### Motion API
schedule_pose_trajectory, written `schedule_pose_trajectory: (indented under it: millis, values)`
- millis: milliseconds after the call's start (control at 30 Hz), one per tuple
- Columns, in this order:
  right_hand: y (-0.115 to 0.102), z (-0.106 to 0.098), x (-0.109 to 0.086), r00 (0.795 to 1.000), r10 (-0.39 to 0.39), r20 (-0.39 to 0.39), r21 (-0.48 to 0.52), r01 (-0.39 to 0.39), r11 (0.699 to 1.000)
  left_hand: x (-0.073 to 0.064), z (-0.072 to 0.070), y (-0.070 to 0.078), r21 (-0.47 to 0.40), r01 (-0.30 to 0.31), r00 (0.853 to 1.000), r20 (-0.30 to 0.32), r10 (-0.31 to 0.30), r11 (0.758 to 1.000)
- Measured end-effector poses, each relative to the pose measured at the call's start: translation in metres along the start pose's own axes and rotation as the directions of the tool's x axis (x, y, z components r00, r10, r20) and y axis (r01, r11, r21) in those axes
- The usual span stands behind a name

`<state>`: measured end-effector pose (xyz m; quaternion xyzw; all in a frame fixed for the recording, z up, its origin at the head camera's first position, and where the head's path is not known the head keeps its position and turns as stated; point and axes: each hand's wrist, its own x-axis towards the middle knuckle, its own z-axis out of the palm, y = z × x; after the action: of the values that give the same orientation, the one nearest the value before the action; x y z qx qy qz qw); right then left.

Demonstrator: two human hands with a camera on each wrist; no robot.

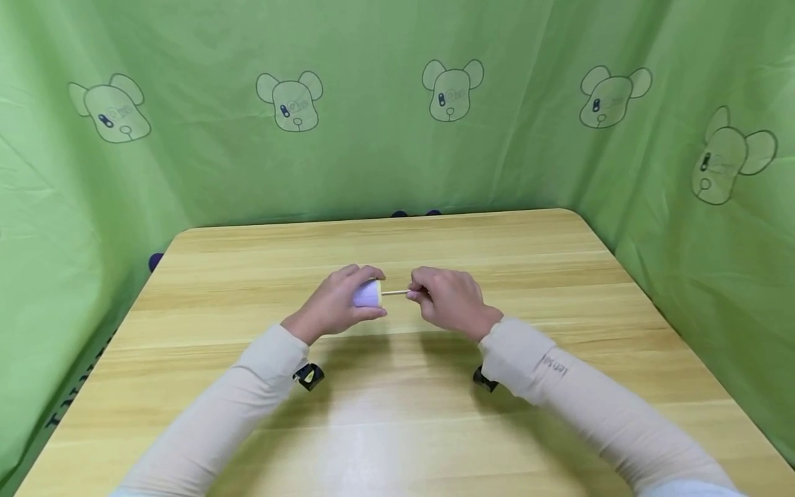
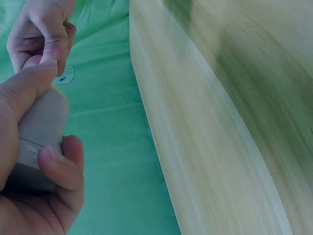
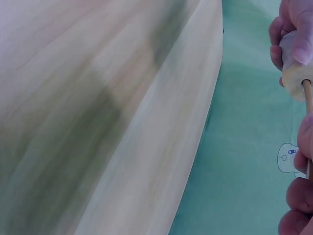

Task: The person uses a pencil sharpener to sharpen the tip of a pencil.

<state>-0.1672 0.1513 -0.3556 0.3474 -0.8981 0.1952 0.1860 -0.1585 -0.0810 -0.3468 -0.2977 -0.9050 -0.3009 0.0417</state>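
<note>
Over the middle of the table my left hand (image 1: 335, 304) grips a small pencil sharpener (image 1: 367, 295), lilac in the head view, with a pale yellow end facing right. In the left wrist view the sharpener (image 2: 45, 117) looks grey with a dark base, thumb and fingers wrapped round it. Facing it, my right hand (image 1: 450, 298) pinches a thin wooden pencil (image 1: 395, 293) held level. The right wrist view shows the pencil (image 3: 307, 93) entering the round hole in the sharpener's end (image 3: 293, 81). The pencil's far end is hidden in the right hand.
Both hands are above a light wood-grain table (image 1: 397, 428) with rounded far corners. A green curtain (image 1: 373, 172) printed with bear heads surrounds its back and sides. Small black devices (image 1: 308, 376) sit under both wrists, at the pale sleeves (image 1: 528, 359).
</note>
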Motion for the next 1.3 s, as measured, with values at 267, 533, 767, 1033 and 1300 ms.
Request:
schedule_pose_trajectory:
  millis: [267, 533, 767, 1033, 1300]
  values:
    - [0.000, -0.010, 0.008, 0.975, 0.108, 0.196, 0.112, -0.132, 0.985, -0.001, 0.004, 0.000, 0.089, -0.070, 0.995, -0.064, 0.076, 0.994]
    - [0.004, -0.014, 0.012, 0.944, 0.095, 0.317, 0.150, -0.148, 0.978, -0.002, 0.008, 0.000, 0.126, -0.126, 0.987, -0.084, 0.138, 0.984]
    - [0.013, -0.021, 0.021, 0.873, 0.030, 0.487, 0.348, -0.226, 0.910, -0.002, 0.012, 0.000, 0.174, -0.204, 0.970, -0.098, 0.223, 0.963]
    - [0.027, -0.026, 0.025, 0.806, -0.003, 0.592, 0.451, -0.328, 0.830, 0.000, 0.014, 0.005, 0.179, -0.240, 0.964, -0.069, 0.255, 0.954]
    - [0.025, -0.022, 0.017, 0.902, 0.027, 0.431, 0.255, -0.150, 0.955, 0.005, 0.009, 0.004, 0.088, -0.094, 0.996, 0.013, 0.093, 0.992]
